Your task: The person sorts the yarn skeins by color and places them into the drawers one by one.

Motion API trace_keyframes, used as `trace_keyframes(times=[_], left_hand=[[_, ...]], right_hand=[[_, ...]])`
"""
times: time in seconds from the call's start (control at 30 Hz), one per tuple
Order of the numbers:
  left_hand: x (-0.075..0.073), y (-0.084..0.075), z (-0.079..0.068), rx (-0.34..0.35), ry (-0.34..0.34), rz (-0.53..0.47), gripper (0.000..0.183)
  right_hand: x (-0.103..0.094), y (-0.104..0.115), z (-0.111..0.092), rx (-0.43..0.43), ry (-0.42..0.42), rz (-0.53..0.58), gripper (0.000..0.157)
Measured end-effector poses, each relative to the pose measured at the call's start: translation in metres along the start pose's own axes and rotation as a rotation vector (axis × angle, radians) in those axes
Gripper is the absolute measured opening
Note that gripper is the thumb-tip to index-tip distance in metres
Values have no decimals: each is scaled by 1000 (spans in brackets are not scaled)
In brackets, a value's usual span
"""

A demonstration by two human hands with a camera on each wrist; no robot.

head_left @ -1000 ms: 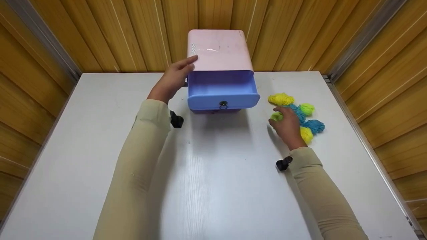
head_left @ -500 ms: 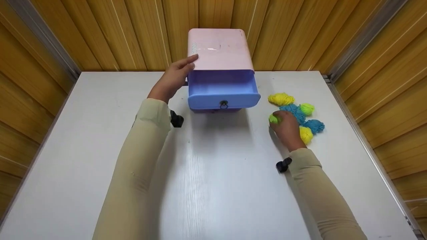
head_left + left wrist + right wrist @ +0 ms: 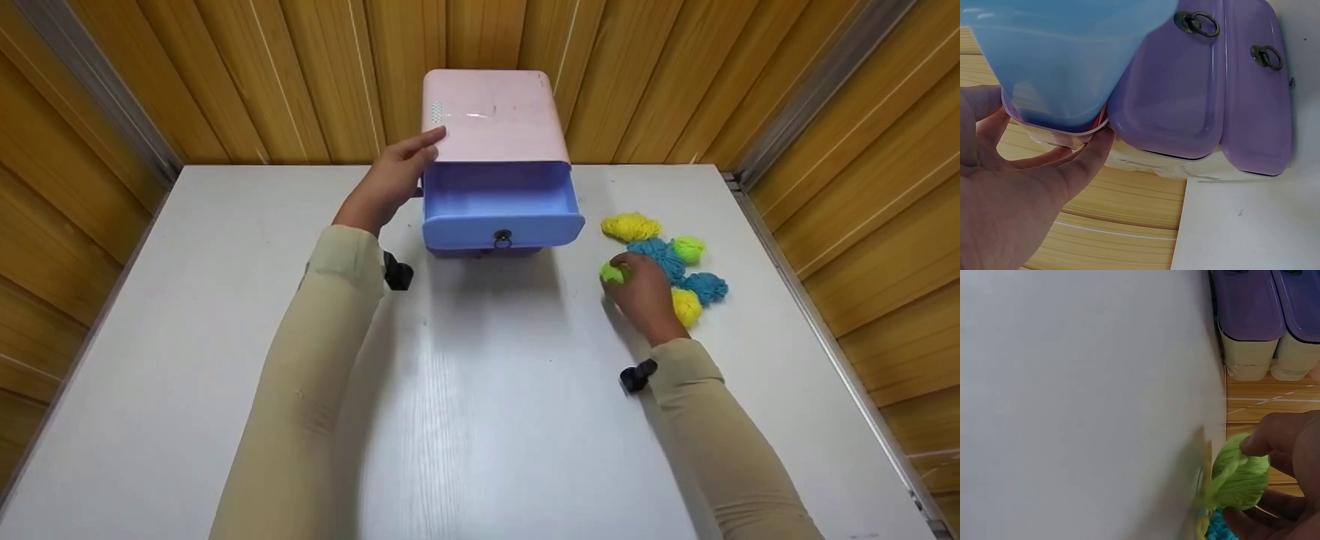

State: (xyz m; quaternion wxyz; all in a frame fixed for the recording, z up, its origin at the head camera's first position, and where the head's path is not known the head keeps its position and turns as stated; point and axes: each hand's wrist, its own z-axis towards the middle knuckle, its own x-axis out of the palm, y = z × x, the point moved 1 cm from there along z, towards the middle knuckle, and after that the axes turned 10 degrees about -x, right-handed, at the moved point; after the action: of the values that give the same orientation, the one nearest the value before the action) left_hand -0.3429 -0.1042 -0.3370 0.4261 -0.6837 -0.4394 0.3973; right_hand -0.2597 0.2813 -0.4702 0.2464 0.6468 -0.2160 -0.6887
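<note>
At the back of the table stands a small drawer cabinet [image 3: 499,116] with a pink top. Its blue top drawer [image 3: 501,231] is pulled out, and the part of its inside that shows is bare. My left hand [image 3: 385,180] holds the cabinet's top left corner, some fingers on the top and others down the side [image 3: 1027,180]. To the right, my right hand [image 3: 645,292] pinches a lime green yarn ball [image 3: 1241,472] between thumb and fingers. Beside that hand lie yellow [image 3: 630,226] and blue yarn balls [image 3: 660,256].
Another lime yarn ball [image 3: 688,249], a second blue one [image 3: 705,287] and a second yellow one [image 3: 686,307] lie around the right hand. Lower purple drawers [image 3: 1255,101] with ring pulls are closed. Wood-patterned walls [image 3: 300,75] enclose the white table [image 3: 480,420].
My right fingers have closed on the lime yarn ball and shifted it slightly left. The left hand stays on the cabinet, and the drawer has not moved.
</note>
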Motion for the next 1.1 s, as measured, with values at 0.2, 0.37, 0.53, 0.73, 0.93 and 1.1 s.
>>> trace_keyframes(times=[0.2,0.37,0.53,0.73,0.93,1.1], left_hand=[[1,1,-3,26,-3,17,41],[1,1,-2,26,-6,3,40],[0,1,0,21,-5,3,40],[-1,2,3,15,2,0,41],[0,-1,-2,8,-3,4,41],[5,-11,-19,6,-7,21,42]], right_hand=[[-3,5,-2,-39,-32,1,39],[-7,12,-1,-42,-41,3,39],[-10,20,0,-66,-72,7,38],[-14,32,-3,-102,-113,14,37],[-18,44,-5,-150,-159,-11,37],[-23,53,-7,-203,-209,-25,35]])
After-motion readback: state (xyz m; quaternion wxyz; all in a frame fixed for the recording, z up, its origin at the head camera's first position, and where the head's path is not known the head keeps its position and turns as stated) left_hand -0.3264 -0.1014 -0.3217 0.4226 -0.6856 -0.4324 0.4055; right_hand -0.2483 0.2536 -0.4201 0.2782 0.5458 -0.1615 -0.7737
